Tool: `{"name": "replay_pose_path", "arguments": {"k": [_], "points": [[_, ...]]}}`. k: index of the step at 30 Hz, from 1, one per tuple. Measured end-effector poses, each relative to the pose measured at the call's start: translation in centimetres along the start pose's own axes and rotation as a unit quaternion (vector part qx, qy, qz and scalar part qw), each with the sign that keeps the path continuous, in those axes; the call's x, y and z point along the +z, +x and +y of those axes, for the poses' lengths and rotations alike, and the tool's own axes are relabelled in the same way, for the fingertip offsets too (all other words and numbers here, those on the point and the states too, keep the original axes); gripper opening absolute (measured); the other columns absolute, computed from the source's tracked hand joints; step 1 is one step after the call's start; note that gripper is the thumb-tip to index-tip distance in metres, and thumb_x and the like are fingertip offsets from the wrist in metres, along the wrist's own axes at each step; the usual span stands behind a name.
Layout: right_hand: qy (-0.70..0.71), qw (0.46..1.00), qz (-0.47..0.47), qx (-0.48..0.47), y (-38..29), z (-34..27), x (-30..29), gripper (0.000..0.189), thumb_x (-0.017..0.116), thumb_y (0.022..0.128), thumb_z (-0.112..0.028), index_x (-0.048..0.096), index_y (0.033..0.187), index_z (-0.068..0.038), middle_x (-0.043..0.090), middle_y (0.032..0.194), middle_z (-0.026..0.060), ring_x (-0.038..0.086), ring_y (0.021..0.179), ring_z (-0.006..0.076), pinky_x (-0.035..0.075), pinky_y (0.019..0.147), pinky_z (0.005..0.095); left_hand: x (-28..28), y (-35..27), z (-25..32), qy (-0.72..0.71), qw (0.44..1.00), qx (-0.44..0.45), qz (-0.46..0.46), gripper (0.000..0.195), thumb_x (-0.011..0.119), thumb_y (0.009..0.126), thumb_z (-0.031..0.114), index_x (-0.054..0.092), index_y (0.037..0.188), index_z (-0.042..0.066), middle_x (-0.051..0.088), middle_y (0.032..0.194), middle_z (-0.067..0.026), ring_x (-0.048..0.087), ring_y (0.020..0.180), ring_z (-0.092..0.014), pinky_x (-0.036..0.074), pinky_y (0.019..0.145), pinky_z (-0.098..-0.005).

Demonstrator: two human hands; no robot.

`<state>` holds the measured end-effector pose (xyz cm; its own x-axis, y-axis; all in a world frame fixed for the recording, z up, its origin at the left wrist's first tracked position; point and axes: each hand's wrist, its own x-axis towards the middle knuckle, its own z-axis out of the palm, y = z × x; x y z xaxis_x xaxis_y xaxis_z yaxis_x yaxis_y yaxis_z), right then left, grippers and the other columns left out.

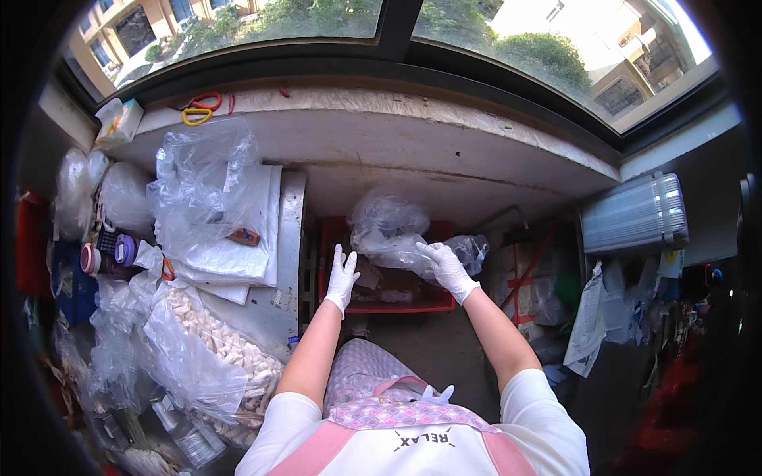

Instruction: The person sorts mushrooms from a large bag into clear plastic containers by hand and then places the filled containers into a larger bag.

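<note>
Both my hands wear thin white gloves and reach over a red plastic crate [405,308] on the floor. My left hand [341,279] is above the crate's left side, holding nothing, its fingers somewhat apart. A crumpled clear plastic bag [387,223] bulges up from the crate, just right of that hand. Against the bag's right part lies my right hand [449,272], fingers stretched out; whether it grips the film is hidden. Another piece of clear plastic [470,253] shows beyond the right wrist. Inside the crate, small items are too dark to name.
On the left, a table [289,238] carries white sheets [259,262], plastic bags and an orange-handled tool [244,237]. A plastic bag of pale pieces [202,333] lies nearer. Scissors [202,110] rest on the windowsill [357,104]. Stacked clear plastic containers [634,214] stand at right.
</note>
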<state>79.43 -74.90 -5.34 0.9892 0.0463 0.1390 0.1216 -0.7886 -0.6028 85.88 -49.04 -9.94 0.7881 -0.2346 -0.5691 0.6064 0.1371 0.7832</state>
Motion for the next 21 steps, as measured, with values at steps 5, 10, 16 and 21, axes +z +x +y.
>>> {"name": "replay_pose_path", "arguments": {"k": [5, 10, 16, 21], "points": [[0.092, 0.991, -0.029, 0.092, 2.5, 1.9, 1.1, 0.038, 0.055, 0.087, -0.002, 0.056, 0.124, -0.011, 0.059, 0.102, 0.0172, 0.056, 0.093, 0.0308, 0.046, 0.082, 0.0355, -1.7, 10.7, -4.1, 0.093, 0.989, -0.110, -0.025, 0.066, 0.058, 0.090, 0.022, 0.023, 0.145, 0.015, 0.026, 0.149, -0.0147, 0.032, 0.133, -0.030, 0.034, 0.104, -0.0424], [0.064, 0.987, -0.018, 0.146, 3.3, 2.7, -0.8, 0.043, 0.054, 0.087, -0.001, 0.051, 0.129, -0.009, 0.058, 0.114, 0.0171, 0.056, 0.103, 0.0317, 0.044, 0.088, 0.0347, -1.7, 12.9, -9.0, 0.156, 0.945, -0.286, -0.032, 0.069, 0.049, 0.069, -0.005, 0.040, 0.135, 0.009, 0.052, 0.120, -0.0082, 0.049, 0.113, -0.024, 0.039, 0.094, -0.0377], [0.167, 0.959, 0.037, 0.225, 3.4, 1.5, -1.2, 0.044, 0.054, 0.085, 0.004, 0.054, 0.126, -0.010, 0.061, 0.111, 0.0171, 0.060, 0.101, 0.0288, 0.046, 0.090, 0.0316, 3.7, 9.3, -5.1, 0.007, 0.973, -0.220, -0.062, 0.072, 0.064, 0.071, -0.003, 0.037, 0.137, 0.002, 0.059, 0.111, -0.0157, 0.056, 0.103, -0.024, 0.040, 0.097, -0.0349], [0.072, 0.963, 0.104, 0.237, 2.5, 4.1, -1.5, 0.038, 0.055, 0.078, 0.006, 0.064, 0.112, -0.008, 0.065, 0.093, 0.0151, 0.062, 0.086, 0.0295, 0.049, 0.079, 0.0343, 3.4, 11.2, -4.0, 0.089, 0.993, -0.066, -0.040, 0.021, 0.063, 0.076, -0.005, 0.065, 0.096, 0.000, 0.067, 0.094, -0.0081, 0.061, 0.086, -0.014, 0.047, 0.084, -0.0249]]}}
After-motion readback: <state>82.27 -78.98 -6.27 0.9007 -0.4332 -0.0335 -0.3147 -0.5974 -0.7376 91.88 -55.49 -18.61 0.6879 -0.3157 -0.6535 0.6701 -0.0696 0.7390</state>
